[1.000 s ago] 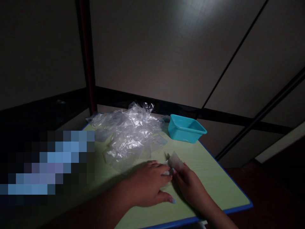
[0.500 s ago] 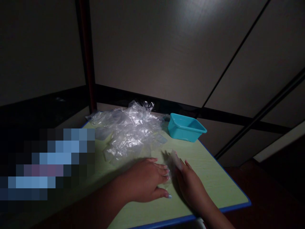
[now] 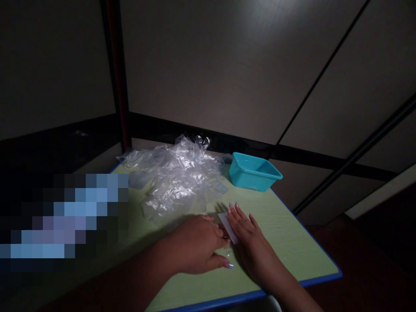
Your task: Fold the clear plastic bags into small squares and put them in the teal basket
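My left hand (image 3: 201,245) lies palm down on the green table (image 3: 286,242), its fingers stretched out and its thumb apart. A small white flat piece (image 3: 228,227) lies between the two hands; whether it is card or film I cannot tell. My right hand (image 3: 250,242) rests over its right side with fingers extended and flat, the thumb hidden. Left fingertips touch or nearly touch the piece's lower left side. Some clear film (image 3: 231,251) glints just below it. Beyond the hands sits a heap of crumpled clear plastic bags (image 3: 182,177).
A turquoise plastic basin (image 3: 253,173) stands at the table's back right edge. Dark panelled walls (image 3: 211,73) rise behind the table. The blue table edging (image 3: 321,277) runs along the front and right. A pixelated patch covers the left side.
My right hand has turned from a tilted position to lying flatter, its fingers now spread over the white piece. The piece has tipped down toward the left fingers. My left hand has barely moved.
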Demonstrator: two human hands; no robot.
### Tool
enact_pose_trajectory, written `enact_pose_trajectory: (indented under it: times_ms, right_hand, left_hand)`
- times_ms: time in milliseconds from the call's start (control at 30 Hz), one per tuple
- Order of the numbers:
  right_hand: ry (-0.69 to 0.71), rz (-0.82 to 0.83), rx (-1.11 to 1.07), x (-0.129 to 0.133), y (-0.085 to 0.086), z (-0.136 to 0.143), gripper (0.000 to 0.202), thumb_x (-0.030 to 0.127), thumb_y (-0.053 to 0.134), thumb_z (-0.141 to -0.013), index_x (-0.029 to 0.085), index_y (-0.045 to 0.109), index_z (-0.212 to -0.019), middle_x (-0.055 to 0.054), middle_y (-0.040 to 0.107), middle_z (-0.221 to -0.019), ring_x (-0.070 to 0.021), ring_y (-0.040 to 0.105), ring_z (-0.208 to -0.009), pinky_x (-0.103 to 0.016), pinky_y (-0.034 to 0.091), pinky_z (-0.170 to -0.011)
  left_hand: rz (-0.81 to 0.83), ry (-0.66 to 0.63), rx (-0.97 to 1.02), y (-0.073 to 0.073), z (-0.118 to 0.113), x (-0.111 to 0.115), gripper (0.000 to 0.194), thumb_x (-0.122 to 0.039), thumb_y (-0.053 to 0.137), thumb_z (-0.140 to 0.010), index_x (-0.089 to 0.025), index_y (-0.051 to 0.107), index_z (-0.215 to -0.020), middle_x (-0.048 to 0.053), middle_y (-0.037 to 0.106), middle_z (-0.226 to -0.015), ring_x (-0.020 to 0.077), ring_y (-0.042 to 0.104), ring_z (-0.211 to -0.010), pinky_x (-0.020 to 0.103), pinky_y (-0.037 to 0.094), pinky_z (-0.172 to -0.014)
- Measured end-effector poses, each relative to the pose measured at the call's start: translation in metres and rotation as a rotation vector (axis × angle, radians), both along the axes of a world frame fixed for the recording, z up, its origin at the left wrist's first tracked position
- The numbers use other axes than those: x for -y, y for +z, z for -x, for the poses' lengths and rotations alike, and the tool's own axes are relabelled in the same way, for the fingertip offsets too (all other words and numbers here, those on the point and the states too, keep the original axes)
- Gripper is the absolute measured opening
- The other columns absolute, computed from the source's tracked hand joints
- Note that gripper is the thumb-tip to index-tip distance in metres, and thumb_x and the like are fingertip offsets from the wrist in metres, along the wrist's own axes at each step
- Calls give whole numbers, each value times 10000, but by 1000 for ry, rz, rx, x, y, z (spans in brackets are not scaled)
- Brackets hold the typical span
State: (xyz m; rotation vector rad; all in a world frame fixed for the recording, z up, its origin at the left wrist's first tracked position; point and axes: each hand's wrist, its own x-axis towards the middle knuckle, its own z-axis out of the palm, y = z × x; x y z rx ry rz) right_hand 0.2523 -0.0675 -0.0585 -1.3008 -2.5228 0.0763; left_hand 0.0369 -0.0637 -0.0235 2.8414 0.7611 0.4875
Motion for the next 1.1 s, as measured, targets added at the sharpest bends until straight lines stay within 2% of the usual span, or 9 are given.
enact_pose_trajectory:
  times_ms: [167,267,433,533,633,767,900,1000,1100]
  right_hand:
    - [66,19,53,5,8,0,824,25,381,-717,233,161,-1483,-78,175,-1535,-234,88,-1409,-584,146,-1085]
    - [107,51,51,5,11,-1,822,25,380,-716,226,163,-1483,-78,153,-1539,-231,83,-1410,-579,139,-1091]
    - [93,68,57,5,9,-2,777,31,361,-756,196,149,-1485,-73,137,-1544,-209,61,-1413,-547,149,-1103]
    - [81,72,57,6,9,-1,756,29,347,-771,187,152,-1484,-71,147,-1544,-197,65,-1414,-530,153,-1109]
    - [77,69,67,7,11,-1,773,18,343,-754,186,154,-1484,-67,154,-1543,-191,66,-1414,-527,144,-1111]
    - [71,81,86,8,14,2,815,8,355,-720,193,148,-1486,-64,140,-1544,-197,64,-1414,-528,138,-1112]
    - [68,90,116,8,16,4,847,-9,358,-700,251,165,-1482,-39,104,-1550,-203,38,-1413,-538,135,-1107]
    - [68,100,136,8,17,5,889,-20,368,-673,317,176,-1473,-13,64,-1553,-214,23,-1412,-555,141,-1097]
    - [66,115,142,8,17,5,922,-30,375,-651,364,186,-1462,2,47,-1552,-221,19,-1411,-562,142,-1092]
  left_hand:
    - [8,10,21,0,1,1,268,-436,635,-827,-214,690,-967,42,714,-974,258,631,-948,379,427,-919]
    - [33,22,15,0,0,2,279,-437,648,-815,-210,689,-972,46,713,-982,260,631,-954,373,435,-914]
    - [20,4,44,8,3,2,302,-418,618,-841,-196,659,-1042,53,694,-1045,246,606,-1011,354,405,-953]
    - [-1,87,23,15,7,0,246,-403,537,-882,-202,677,-907,35,699,-889,225,635,-842,355,450,-848]
    - [-27,239,-20,19,9,-3,286,-370,468,-903,-197,645,-760,31,643,-767,209,606,-719,340,465,-698]
    - [-48,426,18,12,9,-10,137,-229,470,-889,-188,592,-843,54,588,-883,227,560,-859,349,452,-749]
    - [-23,465,25,4,10,-14,90,-156,495,-872,-181,564,-818,57,564,-899,226,530,-903,349,438,-795]
    - [-9,482,35,2,11,-14,42,-191,558,-858,-181,562,-818,56,560,-913,238,512,-940,359,429,-811]
    - [2,481,43,1,12,-14,157,-296,681,-791,-196,572,-843,45,557,-953,257,486,-1004,361,427,-820]
